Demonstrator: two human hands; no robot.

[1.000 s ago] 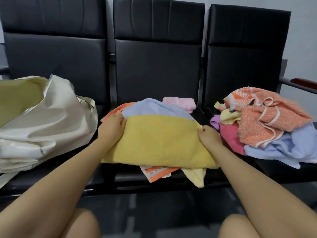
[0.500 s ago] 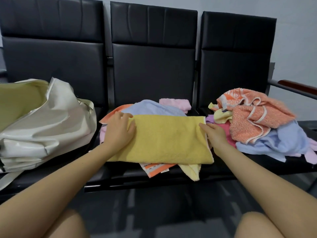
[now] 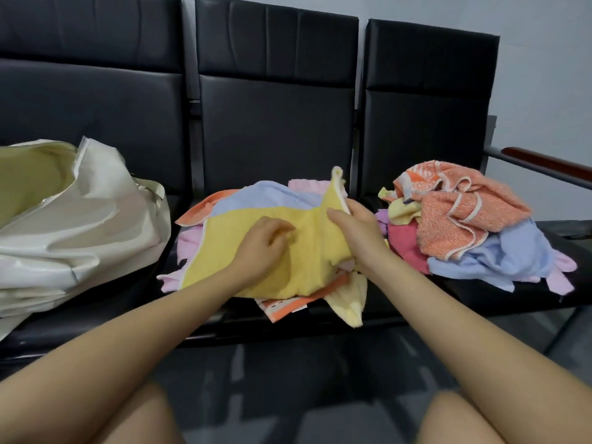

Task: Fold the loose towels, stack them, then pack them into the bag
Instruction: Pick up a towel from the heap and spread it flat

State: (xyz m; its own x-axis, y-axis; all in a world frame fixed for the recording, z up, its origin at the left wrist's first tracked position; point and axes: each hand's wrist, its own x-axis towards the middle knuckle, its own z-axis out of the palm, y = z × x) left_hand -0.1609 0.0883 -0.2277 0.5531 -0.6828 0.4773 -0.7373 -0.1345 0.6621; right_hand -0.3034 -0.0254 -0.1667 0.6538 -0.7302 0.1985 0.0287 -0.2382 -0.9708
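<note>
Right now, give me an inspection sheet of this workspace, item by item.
Surface: black bench of three padded seats against a pale wall.
Job's things: yellow towel lies on top of the stack on the middle seat, its right end raised; white bag gapes open on the left seat; loose towels lie heaped on the right seat.
Clutter: nothing seen.
Hands: left hand rests on the yellow towel's middle, fingers curled; right hand pinches the towel's right edge and lifts it.
Cables: nothing seen.
Surroundings: wooden armrest at far right; dark tiled floor below.
</note>
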